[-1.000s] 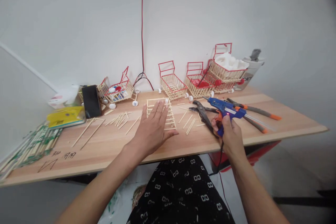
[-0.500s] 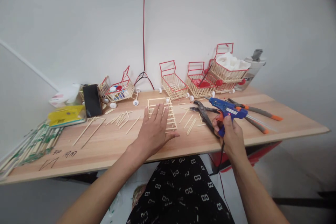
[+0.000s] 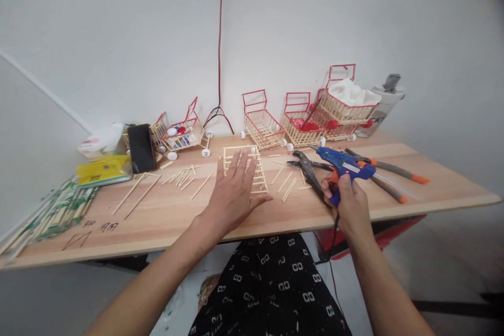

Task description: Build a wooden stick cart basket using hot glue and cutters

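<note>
Pressing flat, the left hand [image 3: 232,194] spreads its fingers over the pale wooden stick lattice [image 3: 246,168] mid-table, steadying it, while the right hand [image 3: 348,202] grips the blue glue gun [image 3: 344,165] near the table's [image 3: 157,220] front edge.

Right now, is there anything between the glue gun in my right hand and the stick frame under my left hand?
Yes. The black pliers lie just left of the glue gun, and loose sticks are scattered between them and the stick frame. All lie flat on the table, so a raised nozzle would likely pass over them.
</note>
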`<action>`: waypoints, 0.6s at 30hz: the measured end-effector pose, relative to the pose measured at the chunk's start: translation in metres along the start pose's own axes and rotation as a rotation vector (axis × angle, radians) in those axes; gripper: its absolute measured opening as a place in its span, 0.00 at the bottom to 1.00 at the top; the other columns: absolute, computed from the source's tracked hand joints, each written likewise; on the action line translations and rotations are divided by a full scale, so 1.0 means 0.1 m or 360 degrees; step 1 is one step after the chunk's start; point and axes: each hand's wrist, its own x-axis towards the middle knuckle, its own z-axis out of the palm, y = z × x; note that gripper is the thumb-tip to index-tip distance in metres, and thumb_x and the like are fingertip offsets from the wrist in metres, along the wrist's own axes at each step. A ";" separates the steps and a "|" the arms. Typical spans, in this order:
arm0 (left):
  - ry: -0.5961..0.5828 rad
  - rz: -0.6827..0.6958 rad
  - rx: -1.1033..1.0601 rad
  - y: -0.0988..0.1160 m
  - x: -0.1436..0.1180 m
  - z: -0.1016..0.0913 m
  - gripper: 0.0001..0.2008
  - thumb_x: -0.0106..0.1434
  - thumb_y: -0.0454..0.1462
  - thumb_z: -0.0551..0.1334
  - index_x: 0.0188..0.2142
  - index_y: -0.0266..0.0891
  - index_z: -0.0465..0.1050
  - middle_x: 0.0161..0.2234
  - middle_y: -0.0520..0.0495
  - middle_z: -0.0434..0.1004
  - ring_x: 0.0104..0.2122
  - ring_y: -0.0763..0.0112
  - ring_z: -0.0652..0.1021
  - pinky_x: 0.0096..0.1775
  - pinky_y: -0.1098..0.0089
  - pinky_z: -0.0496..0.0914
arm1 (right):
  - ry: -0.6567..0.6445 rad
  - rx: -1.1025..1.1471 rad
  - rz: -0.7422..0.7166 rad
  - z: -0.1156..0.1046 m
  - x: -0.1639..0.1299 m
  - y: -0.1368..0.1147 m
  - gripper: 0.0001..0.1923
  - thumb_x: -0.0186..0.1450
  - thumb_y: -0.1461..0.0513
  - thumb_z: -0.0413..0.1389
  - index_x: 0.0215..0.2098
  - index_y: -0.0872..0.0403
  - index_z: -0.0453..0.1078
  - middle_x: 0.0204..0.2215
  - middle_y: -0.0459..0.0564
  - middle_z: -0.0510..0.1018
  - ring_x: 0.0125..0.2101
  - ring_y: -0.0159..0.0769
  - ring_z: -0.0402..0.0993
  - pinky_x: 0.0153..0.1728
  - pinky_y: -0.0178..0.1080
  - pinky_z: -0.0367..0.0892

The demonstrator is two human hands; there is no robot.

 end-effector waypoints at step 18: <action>-0.0438 -0.0785 0.0126 -1.00 -0.34 -0.08 0.12 0.65 0.32 0.50 0.35 0.37 0.72 0.38 0.34 0.80 0.39 0.53 0.78 0.37 0.63 0.66 | -0.0047 -0.0054 -0.0004 -0.02 0.00 0.01 0.24 0.63 0.41 0.57 0.33 0.53 0.69 0.25 0.46 0.73 0.23 0.29 0.65 0.22 0.31 0.63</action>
